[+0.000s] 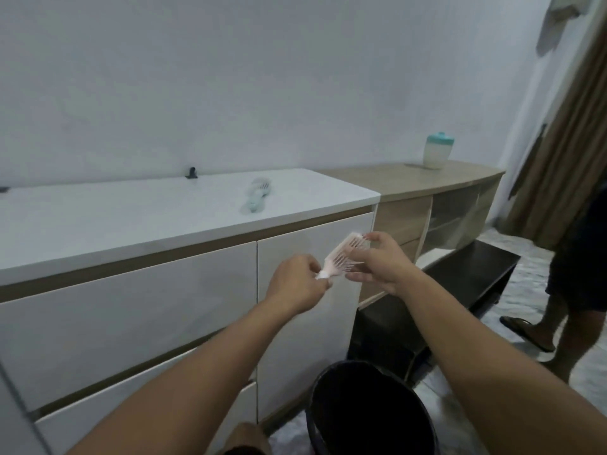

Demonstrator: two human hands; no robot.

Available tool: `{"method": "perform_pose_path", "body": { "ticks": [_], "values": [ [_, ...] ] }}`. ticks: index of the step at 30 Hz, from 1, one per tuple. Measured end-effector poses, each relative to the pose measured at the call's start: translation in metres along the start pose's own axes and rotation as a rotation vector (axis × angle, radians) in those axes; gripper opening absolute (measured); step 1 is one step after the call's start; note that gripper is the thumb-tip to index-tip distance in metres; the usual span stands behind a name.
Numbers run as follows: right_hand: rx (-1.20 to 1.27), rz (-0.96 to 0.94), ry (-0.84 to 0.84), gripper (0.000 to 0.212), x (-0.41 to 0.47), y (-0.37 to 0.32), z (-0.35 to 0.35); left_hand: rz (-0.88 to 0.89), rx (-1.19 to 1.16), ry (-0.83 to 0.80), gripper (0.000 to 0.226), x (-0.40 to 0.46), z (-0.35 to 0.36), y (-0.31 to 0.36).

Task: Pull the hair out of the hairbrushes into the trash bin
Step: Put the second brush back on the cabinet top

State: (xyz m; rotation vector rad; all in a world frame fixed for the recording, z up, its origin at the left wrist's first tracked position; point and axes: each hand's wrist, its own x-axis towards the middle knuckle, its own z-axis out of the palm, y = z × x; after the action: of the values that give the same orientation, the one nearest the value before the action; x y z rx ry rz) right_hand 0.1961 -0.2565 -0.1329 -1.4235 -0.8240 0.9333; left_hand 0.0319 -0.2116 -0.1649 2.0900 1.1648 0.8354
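Mid-frame, the left hand [297, 284] pinched the pink hairbrush [341, 257] by its handle, long axis running up-right. Right hand [377, 264] fingers curled on the bristle head, directly above the trash bin [371, 408] at bottom center. Second brush [258, 195] lay on the tabletop [131, 218].

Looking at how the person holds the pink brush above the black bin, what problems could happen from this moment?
1. The pink plastic hairbrush is held up near the white cabinet, seemingly not over the black round trash bin; pulled hair may land on the floor.
2. The left hand pinches only the handle's end, so a pull by the right hand may twist the brush loose.
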Motion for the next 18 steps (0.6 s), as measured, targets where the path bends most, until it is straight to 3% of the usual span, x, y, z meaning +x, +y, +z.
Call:
{"method": "perform_pose_path", "body": {
  "ticks": [5, 10, 15, 18],
  "values": [
    [-0.034, -0.093, 0.05, 0.057, 0.025, -0.049, 0.035, 0.045, 0.034, 0.105, 0.038, 0.017, -0.055, 0.006],
    [-0.048, -0.179, 0.041, 0.05, 0.053, -0.082, 0.074, 0.09, 0.024, 0.265, 0.029, 0.032, -0.097, 0.005],
    [-0.19, -0.287, -0.111, 0.078, 0.073, -0.103, 0.112, 0.08, 0.074, 0.366, 0.018, 0.052, -0.128, -0.003],
    [-0.263, -0.377, -0.107, 0.075, 0.085, -0.11, 0.133, 0.056, 0.079, 0.407, 0.015, 0.066, -0.14, -0.014]
  ]
}}
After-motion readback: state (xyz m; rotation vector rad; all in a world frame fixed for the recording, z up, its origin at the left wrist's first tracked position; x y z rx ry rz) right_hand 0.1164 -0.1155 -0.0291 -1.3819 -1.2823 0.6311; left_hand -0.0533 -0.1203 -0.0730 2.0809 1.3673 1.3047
